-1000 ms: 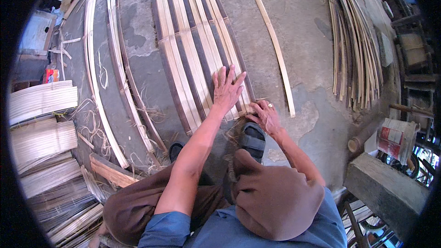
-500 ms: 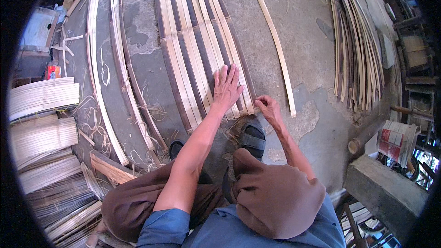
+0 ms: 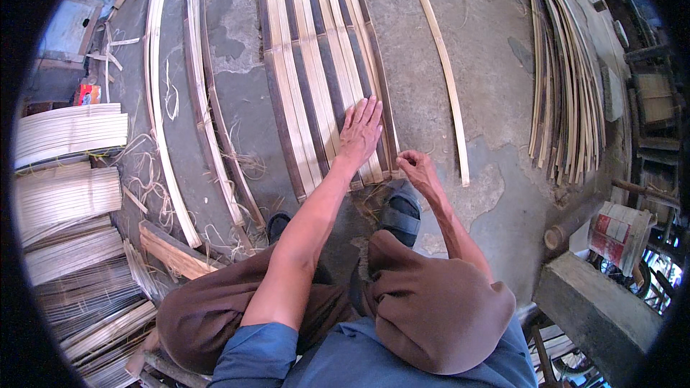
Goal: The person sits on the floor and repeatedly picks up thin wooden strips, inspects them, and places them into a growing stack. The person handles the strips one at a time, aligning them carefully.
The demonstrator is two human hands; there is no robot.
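Long bamboo strips (image 3: 313, 93), pale ones alternating with dark brown ones, lie side by side on the floor as a flat panel in front of me. My left hand (image 3: 361, 133) rests flat on the panel's right part near its close end, fingers stretched out. At the panel's near right corner, my right hand (image 3: 420, 170) has thumb and fingertips pinched together beside the outermost dark strip. A thin pale edge runs down to those fingertips; whatever is between them is too small to make out.
One pale strip (image 3: 449, 79) lies right of the panel, and a thick bundle of strips (image 3: 568, 93) farther right. More long strips (image 3: 154, 79) lie left, near stacked slats (image 3: 68, 197). A concrete block (image 3: 596, 309) stands right. My sandalled foot (image 3: 399, 215) is by the panel's end.
The view has shifted slightly, so the panel and strips appear a little farther right. My left hand stays flat on the panel and my right hand stays pinched at its corner.
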